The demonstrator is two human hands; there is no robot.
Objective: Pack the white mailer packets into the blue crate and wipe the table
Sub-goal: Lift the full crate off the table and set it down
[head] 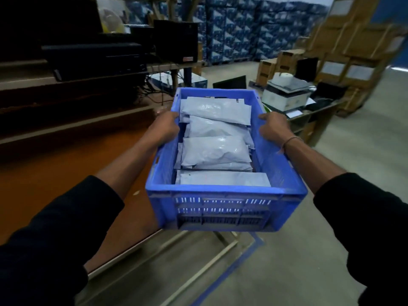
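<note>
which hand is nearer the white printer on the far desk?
Right. The right hand grips the blue plastic crate's right rim, on the white printer's side; the left hand grips the opposite rim.

both hands (164, 127) (273, 129) gripping blue crate (225, 193), white mailer packets (215, 149) inside

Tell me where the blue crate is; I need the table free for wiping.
In the head view the blue crate is centre frame, held by the left hand and right hand, beside the brown table's edge.

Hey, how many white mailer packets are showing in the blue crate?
4 on top in the blue crate: far end, behind middle, middle, near end. More edges beneath suggest hidden ones.
</note>
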